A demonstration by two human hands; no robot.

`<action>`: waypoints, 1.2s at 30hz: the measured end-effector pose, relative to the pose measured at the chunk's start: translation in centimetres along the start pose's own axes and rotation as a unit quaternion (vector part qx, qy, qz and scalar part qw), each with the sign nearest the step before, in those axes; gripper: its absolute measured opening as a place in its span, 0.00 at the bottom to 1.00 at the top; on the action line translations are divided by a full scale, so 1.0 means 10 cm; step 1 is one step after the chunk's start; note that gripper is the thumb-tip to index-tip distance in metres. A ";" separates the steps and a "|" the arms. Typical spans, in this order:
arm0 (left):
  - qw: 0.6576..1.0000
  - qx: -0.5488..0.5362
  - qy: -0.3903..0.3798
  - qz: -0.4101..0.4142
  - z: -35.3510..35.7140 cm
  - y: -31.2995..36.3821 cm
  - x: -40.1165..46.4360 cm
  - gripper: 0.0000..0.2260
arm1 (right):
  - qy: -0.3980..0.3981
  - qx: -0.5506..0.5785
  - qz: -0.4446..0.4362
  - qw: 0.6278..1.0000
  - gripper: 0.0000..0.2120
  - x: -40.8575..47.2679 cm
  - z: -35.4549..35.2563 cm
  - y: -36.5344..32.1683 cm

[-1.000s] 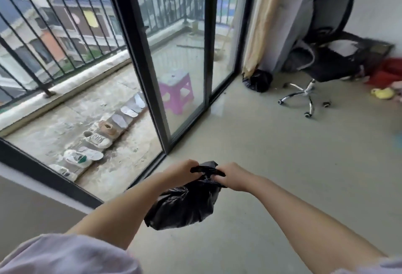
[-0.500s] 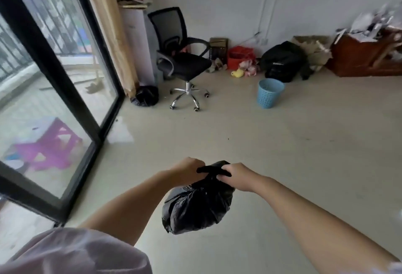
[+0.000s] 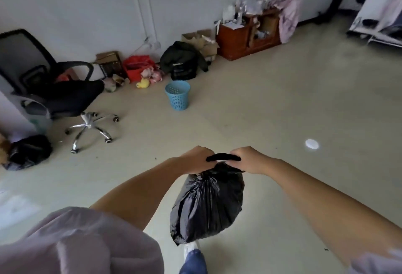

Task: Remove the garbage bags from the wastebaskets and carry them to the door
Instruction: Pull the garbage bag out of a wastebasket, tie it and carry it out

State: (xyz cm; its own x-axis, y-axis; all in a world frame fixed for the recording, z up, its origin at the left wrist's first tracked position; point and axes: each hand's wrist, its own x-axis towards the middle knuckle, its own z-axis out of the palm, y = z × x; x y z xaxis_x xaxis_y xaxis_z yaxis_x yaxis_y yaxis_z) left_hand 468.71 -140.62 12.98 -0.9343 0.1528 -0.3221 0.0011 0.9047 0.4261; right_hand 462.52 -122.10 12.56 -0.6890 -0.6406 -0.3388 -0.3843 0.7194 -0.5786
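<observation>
Head view: my left hand (image 3: 199,159) and right hand (image 3: 248,160) grip the garbage bag (image 3: 207,204), fingers curled round its neck. Carrying step, I judge; next, find the door.

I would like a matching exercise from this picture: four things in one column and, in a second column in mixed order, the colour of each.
Things:
1. garbage bag held by the left hand and right hand
2. wastebasket
3. cabinet
4. toy duck

Colours:
a. yellow
b. reddish brown
c. black
d. light blue

Pairs: 1-c, 2-d, 3-b, 4-a
</observation>
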 end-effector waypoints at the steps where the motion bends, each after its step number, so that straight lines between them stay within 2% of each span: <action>1: 1.000 0.014 -0.008 0.018 -0.07 0.05 0.21 0.09 | 0.011 0.007 0.013 1.000 0.13 0.08 -0.12 0.11; 11: 0.975 0.099 -0.096 0.175 -0.63 0.24 2.35 0.13 | 0.093 0.042 0.118 0.988 0.10 0.84 -1.06 1.04; 17: 0.959 0.116 -0.115 0.230 -0.78 0.70 3.57 0.14 | 0.123 0.053 0.172 0.976 0.12 1.17 -1.74 1.78; 21: 0.955 0.132 -0.112 0.242 -0.87 1.16 4.43 0.14 | 0.140 0.055 0.182 0.972 0.14 1.37 -2.27 2.41; 36: 0.961 0.103 -0.093 0.241 -1.15 2.54 7.19 0.14 | 0.123 0.038 0.186 0.974 0.14 2.24 -4.46 4.59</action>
State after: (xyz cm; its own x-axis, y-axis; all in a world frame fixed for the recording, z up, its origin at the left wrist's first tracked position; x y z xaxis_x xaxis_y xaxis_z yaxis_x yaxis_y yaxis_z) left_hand 397.41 -111.21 10.40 -0.7281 0.6246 -0.2824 0.5062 0.7677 0.3930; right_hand 402.07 -91.48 11.49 -0.9020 -0.2492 -0.3527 -0.0404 0.8618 -0.5056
